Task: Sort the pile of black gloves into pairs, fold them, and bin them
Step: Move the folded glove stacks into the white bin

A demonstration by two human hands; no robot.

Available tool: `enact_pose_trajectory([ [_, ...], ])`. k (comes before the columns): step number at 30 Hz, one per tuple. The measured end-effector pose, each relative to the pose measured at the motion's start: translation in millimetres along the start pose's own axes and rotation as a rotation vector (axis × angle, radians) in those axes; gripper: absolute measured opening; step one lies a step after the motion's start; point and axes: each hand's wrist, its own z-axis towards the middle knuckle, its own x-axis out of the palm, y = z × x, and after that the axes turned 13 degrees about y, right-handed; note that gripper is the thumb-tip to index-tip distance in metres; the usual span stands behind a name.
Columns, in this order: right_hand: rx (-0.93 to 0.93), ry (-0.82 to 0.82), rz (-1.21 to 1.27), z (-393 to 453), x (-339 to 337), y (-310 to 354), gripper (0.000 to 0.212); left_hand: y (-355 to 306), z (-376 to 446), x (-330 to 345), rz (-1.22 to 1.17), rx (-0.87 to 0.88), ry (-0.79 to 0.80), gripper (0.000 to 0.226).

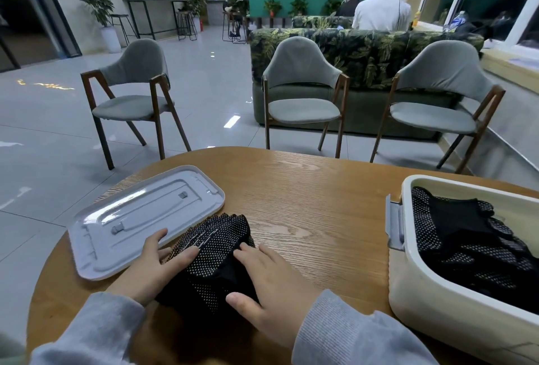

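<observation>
Both hands flat on the black dotted knit gloves [214, 259], mid-fold, near edge of round wooden worktop [306, 189].

Gloves look soft, light, floppy; dotted face prob. grippy, so best pinched at cuff or folded edge w/ both layers together. Left hand [154, 265] presses the left side, fingers straight, grip released; right hand [271, 283] rests palm-down on the right side, also released. More gloves lie in the cream plastic bin [420, 300] at right; its grey lid [140, 218] lies just left.

Head-worn view, forward-down, close over table [306, 189]
</observation>
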Motion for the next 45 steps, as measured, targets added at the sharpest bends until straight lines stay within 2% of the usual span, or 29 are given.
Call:
enact_pose_trajectory([
  [2,0.008,-0.022,-0.03,-1,-1,0,0.066,-2,-2,-2,0.046,-0.002,-0.003,0.15],
  [8,0.002,-0.059,-0.024,-3,-2,2,0.068,-11,-11,6,0.137,0.102,-0.005,0.128],
  [13,0.019,0.006,-0.013,-4,6,2,0.074,-20,-9,28,0.227,0.131,0.047,0.139],
  [15,0.022,0.022,0.004,-8,8,2,0.074,-25,-8,31,0.172,0.101,0.042,0.141],
  [21,0.02,0.032,0.039,-15,10,0,0.07,-40,-5,35,0.158,0.033,0.069,0.119],
  [28,0.0,-0.037,0.139,-29,13,-9,0.066,-43,-14,50,0.249,0.177,0.049,0.091],
  [34,-0.02,-0.066,0.15,-52,12,-15,0.065,-52,-25,65,0.224,0.254,0.099,0.094],
  [38,-0.066,-0.191,0.133,-69,6,-18,0.066,-73,-33,72,0.17,0.346,0.091,0.094],
  [45,-0.153,-0.622,0.002,-106,-29,-25,0.066,-138,-46,97,0.026,0.658,0.064,0.086],
])
